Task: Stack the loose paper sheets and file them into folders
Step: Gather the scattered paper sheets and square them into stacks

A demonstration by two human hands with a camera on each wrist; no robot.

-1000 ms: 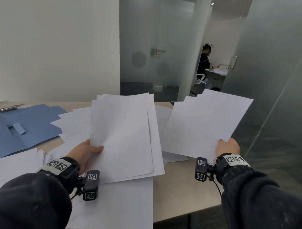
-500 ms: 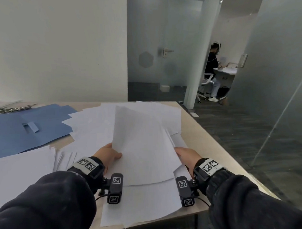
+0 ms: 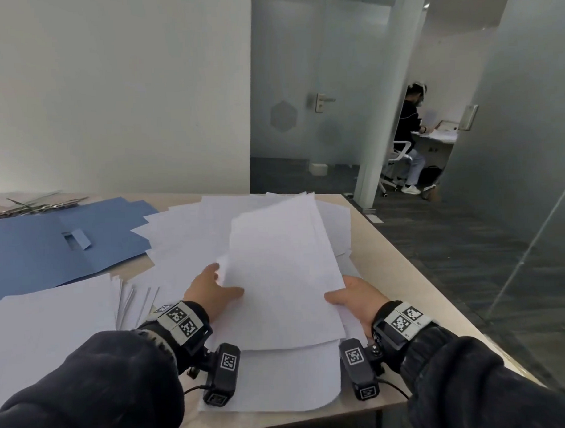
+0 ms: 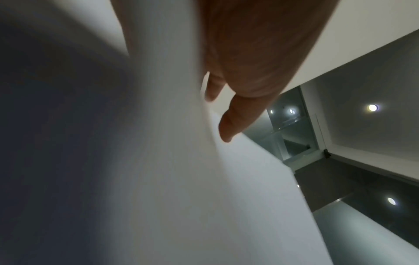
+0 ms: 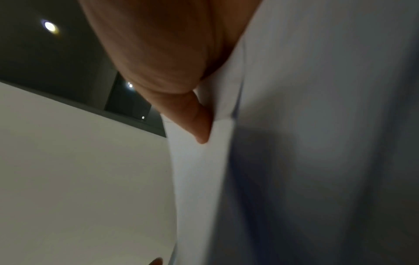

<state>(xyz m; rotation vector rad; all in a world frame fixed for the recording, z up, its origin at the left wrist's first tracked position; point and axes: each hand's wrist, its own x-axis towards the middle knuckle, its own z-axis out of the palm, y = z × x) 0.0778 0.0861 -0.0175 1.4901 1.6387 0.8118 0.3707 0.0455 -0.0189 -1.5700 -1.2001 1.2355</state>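
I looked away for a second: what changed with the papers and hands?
The right hand brought its separate sheets across onto the bundle of sheets in the left hand; both hands now hold one bundle. The blue folder and scattered sheets stayed put.

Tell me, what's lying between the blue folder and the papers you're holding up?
Loose white sheets, fanned over the table, fill the stretch from the blue folder to the held stack; the head view shows it.

Light wood counter (image 3: pixel 401 273), right edge bare. Blue folder (image 3: pixel 36 251) lies open at the left rear, metal clips (image 3: pixel 34 206) behind it. White sheets (image 3: pixel 186 236) fanned across the middle, a stack (image 3: pixel 48 321) near left, more sheets (image 3: pixel 280 383) at the front edge.
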